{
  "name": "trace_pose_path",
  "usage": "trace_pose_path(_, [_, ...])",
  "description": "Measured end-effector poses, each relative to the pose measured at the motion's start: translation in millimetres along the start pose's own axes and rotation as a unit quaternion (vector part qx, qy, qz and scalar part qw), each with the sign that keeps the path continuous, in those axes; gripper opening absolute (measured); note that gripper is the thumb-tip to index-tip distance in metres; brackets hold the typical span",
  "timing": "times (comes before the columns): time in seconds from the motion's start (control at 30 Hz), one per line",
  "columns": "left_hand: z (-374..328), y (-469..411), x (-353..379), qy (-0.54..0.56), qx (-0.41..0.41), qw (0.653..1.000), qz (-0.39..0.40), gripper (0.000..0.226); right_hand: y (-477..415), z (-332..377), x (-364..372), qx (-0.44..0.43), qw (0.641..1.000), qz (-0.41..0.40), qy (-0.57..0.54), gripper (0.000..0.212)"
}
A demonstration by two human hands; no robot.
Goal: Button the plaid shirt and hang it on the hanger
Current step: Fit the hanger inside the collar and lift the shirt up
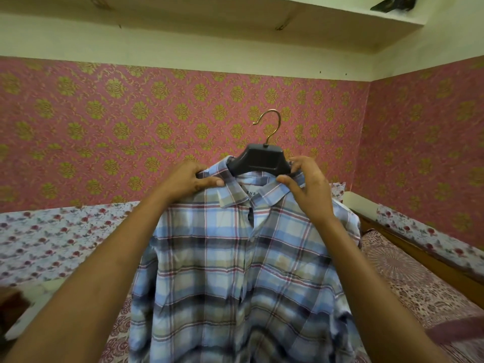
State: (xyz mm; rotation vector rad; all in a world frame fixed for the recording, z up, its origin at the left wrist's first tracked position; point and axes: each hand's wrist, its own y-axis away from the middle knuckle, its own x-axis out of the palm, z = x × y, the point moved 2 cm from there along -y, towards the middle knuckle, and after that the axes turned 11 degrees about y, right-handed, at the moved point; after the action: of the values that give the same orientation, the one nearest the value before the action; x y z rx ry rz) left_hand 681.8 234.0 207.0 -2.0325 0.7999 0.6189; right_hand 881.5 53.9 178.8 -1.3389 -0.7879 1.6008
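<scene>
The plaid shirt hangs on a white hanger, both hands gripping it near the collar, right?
No: the head view shows a dark grey hanger, not white. The plaid shirt is on it, left hand and right hand gripping near the collar.

shirt [235, 271]: woven cloth | hanger [259, 159]: matt plastic (brassy metal hook)

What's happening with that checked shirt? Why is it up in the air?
A person is holding a plaid shirt up in front of them, above a bed. It already sits on a dark hanger. The left hand grips one shoulder of it, and the right hand pinches the cloth at the hanger's other end. The front looks mostly closed. The gold hook is not caught on anything yet.
</scene>
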Motion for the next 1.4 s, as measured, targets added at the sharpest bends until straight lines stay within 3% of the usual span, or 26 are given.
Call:
trace_pose_path(0.1, [1.6, 0.4, 1.1, -0.002, 0.007, 1.0, 0.003, 0.106, 3.6, -10.3, 4.4, 0.106, 0.991, 0.063, 0.043, 0.068])
trace_pose_path(0.2, [1.5, 4.3, 5.0, -0.02, 0.017, 1.0, -0.007, 0.097, 7.0, -17.3, 5.8, 0.154, 0.967, 0.142, 0.149, 0.068])
trace_pose_path(0.3, [5.1, 6.6, 7.3, -0.028, 0.019, 0.999, -0.007, 0.105, 11.0, -17.3, 8.0, 0.156, 0.972, 0.116, 0.13, 0.066])
trace_pose_path(0.43, [0.9, 10.9, 9.0, -0.098, 0.024, 0.995, -0.001, 0.083, 9.0, -15.9, 6.4, 0.151, 0.976, 0.093, 0.127, 0.09])
trace_pose_path(0.67, [1.8, 18.6, 10.6, -0.102, 0.008, 0.991, -0.089, 0.084, -2.1, -13.3, -9.0, 0.151, 0.971, 0.095, 0.157, 0.084])
trace_pose_path(0.8, [0.9, 10.5, 19.2, -0.038, 0.004, 0.996, -0.083, 0.087, -1.2, -12.7, -28.7, 0.137, 0.965, 0.11, 0.194, 0.072])
trace_pose_path(0.9, [-11.4, 3.1, 29.7, 0.007, 0.033, 0.998, -0.06, 0.076, 15.8, -17.4, -57.7, 0.123, 0.962, 0.103, 0.221, 0.068])
trace_pose_path(1.07, [-41.9, -1.3, 53.8, 0.07, 0.096, 0.993, -0.005, 0.07, 65.0, -26.9, -115.1, 0.212, 0.93, 0.068, 0.291, 0.059])
trace_pose_path(1.2, [-74.1, -5.2, 86.8, 0.116, 0.152, 0.98, 0.058, 0.065, 104.9, -7.8, -169.8, 0.282, 0.884, 0.057, 0.369, 0.049])
trace_pose_path(1.4, [-142.1, -11.9, 147.1, 0.166, 0.235, 0.952, 0.103, 0.083, 152.2, 27.5, -263.6, 0.328, 0.828, 0.047, 0.452, 0.065])
